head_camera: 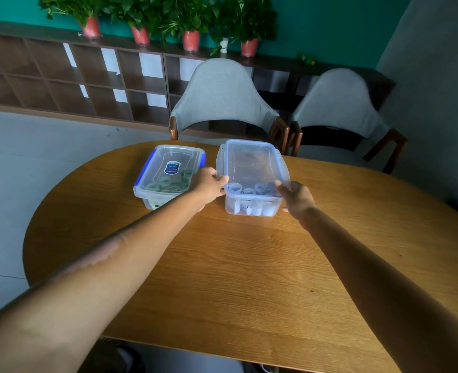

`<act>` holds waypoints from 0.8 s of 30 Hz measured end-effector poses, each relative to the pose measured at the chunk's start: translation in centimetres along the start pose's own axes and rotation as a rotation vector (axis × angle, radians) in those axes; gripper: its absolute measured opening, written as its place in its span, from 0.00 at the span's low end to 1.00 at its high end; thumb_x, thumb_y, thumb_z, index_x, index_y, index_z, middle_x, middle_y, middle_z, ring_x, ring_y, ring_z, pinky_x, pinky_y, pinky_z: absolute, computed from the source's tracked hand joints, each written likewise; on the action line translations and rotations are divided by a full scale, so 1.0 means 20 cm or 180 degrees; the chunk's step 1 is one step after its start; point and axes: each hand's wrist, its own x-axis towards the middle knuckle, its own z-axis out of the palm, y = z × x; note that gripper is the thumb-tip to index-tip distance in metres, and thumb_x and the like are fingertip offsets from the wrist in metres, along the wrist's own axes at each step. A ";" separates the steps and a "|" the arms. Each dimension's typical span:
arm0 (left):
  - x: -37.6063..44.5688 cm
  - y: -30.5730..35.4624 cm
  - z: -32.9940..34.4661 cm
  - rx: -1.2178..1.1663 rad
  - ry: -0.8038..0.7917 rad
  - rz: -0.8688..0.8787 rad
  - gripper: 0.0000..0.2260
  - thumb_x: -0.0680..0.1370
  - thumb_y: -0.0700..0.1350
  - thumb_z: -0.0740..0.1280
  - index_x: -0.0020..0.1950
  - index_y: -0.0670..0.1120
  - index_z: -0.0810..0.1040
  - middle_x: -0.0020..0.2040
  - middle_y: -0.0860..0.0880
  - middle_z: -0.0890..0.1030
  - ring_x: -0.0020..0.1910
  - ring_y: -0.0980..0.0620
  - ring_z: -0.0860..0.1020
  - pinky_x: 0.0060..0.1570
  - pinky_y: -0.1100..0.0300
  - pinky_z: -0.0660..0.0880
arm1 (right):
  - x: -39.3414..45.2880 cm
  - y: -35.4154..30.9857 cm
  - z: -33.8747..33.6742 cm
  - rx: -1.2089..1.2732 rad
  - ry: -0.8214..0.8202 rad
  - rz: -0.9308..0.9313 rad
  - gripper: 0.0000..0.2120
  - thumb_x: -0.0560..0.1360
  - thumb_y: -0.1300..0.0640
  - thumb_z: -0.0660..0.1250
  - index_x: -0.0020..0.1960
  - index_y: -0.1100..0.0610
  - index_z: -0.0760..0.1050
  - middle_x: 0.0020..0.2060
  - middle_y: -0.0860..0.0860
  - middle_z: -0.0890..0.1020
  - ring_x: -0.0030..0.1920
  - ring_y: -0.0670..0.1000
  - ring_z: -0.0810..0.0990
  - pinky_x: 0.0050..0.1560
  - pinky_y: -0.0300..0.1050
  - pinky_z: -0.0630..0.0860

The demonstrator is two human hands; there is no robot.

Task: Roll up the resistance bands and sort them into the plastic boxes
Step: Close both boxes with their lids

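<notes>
Now both hands grip lid on right box: left hand fingers curled on left edge, right hand fingers curled on right edge.

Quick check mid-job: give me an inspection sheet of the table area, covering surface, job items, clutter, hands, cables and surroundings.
Surface: wooden table, rounded far edge, bare wood in front of the boxes.
Job's things: left box with lid on, blue side clips down, greenish rolled bands inside. Right box holds pale bluish rolled bands; its lid sits on top, side clips flared out, not latched.
Clutter: nothing seen.
Hands: left hand grips the right box lid's left edge; right hand grips its near right corner.
Cables: nothing seen.
Surroundings: two grey chairs behind the table, a cubby shelf, potted plants along a teal wall.
</notes>
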 end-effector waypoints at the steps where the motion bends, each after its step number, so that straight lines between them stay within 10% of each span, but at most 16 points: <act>1: 0.00 0.01 0.00 0.0022 -0.0020 -0.0012 0.15 0.81 0.44 0.68 0.65 0.38 0.74 0.58 0.42 0.80 0.53 0.47 0.83 0.37 0.67 0.80 | 0.00 0.00 0.00 -0.0014 -0.0006 0.0003 0.26 0.79 0.39 0.63 0.67 0.58 0.74 0.51 0.55 0.82 0.50 0.54 0.82 0.55 0.58 0.82; 9: -0.02 0.05 0.03 0.0958 0.0209 0.0107 0.11 0.82 0.48 0.65 0.58 0.40 0.75 0.56 0.43 0.81 0.49 0.46 0.82 0.47 0.52 0.81 | -0.01 -0.01 0.01 -0.0963 -0.0071 -0.0051 0.32 0.82 0.37 0.54 0.77 0.58 0.59 0.67 0.61 0.72 0.61 0.60 0.76 0.53 0.52 0.77; 15: 0.01 0.14 0.05 0.1779 -0.0201 0.0720 0.28 0.81 0.30 0.59 0.80 0.42 0.58 0.82 0.46 0.55 0.79 0.46 0.58 0.73 0.56 0.62 | 0.04 -0.07 -0.07 -0.1499 -0.0360 -0.0745 0.36 0.83 0.47 0.60 0.82 0.53 0.44 0.82 0.50 0.45 0.81 0.53 0.44 0.78 0.57 0.49; 20: 0.07 0.19 0.11 0.1837 -0.0634 0.0648 0.31 0.79 0.26 0.53 0.81 0.45 0.58 0.83 0.47 0.44 0.81 0.48 0.45 0.77 0.52 0.57 | 0.16 -0.19 -0.14 -0.1375 -0.1111 -0.0397 0.37 0.80 0.55 0.68 0.81 0.44 0.51 0.82 0.47 0.47 0.80 0.55 0.51 0.77 0.58 0.59; 24: 0.10 0.18 0.14 0.1803 -0.0277 0.0847 0.19 0.84 0.40 0.58 0.76 0.43 0.68 0.80 0.44 0.58 0.77 0.44 0.63 0.66 0.58 0.69 | 0.18 -0.21 -0.14 -0.1410 -0.1269 -0.0234 0.32 0.82 0.55 0.65 0.81 0.43 0.55 0.82 0.47 0.48 0.79 0.55 0.57 0.70 0.50 0.66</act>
